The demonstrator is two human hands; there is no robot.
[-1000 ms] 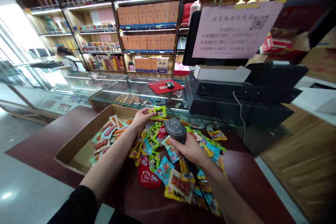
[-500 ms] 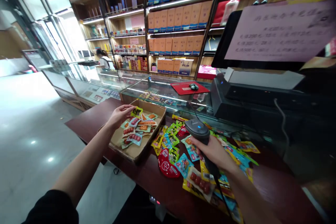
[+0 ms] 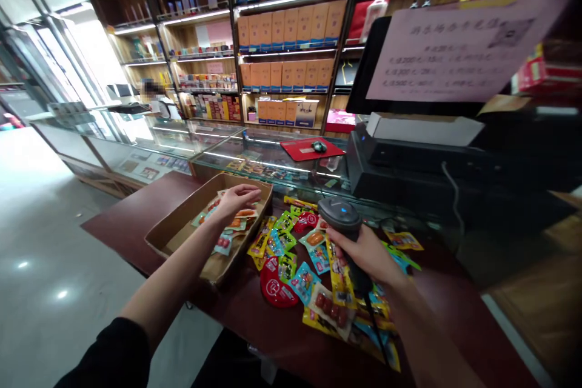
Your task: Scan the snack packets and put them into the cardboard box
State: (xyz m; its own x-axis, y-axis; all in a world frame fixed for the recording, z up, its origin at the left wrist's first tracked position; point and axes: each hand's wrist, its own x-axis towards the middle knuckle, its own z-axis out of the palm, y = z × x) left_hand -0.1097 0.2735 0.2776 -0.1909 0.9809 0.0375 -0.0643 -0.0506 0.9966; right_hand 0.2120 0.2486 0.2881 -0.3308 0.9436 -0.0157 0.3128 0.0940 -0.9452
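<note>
Left hand [image 3: 234,203] has shifted rightward relative to the cardboard box [image 3: 179,239] since half a second ago; the green packet then at its fingertips is now out of sight.

Left to right: a seated co-worker [image 3: 161,103] is in the background behind the glass counter [image 3: 182,133]; the box stands on the dark red table [image 3: 166,197], sealed sausage packets [image 3: 224,244] lying inside; the left hand hovers over them, fingers extended, underside hidden, so whether it grips anything cannot be told; just right of the box, loose yellow, green and blue snack packets [image 3: 304,280] spread over the table around a red rounded packet [image 3: 278,288]; the right hand [image 3: 370,254] is wrapped firmly around the handle of a black barcode scanner [image 3: 340,213], blue light lit on top, above the packets.
</note>
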